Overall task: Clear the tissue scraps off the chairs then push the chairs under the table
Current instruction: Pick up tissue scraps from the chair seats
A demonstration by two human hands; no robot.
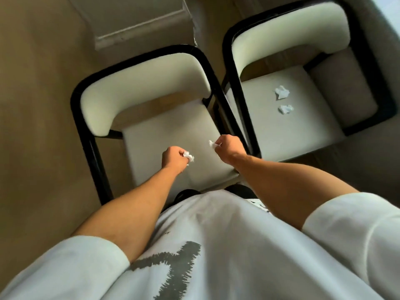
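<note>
A tissue scrap (189, 157) is pinched in the left hand (174, 156), another scrap (212, 144) in the right hand (228, 146), both held above the near chair (168, 135). Beyond it, to the right, two scraps (282, 92) (285, 109) are seen lying on the far chair (287, 124) seat.

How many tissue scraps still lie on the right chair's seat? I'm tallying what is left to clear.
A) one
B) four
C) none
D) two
D: two crumpled white tissue scraps lie on the seat of the right chair, one just nearer the camera than the other, while the left hand and right hand each hold a scrap over the left chair.
</note>
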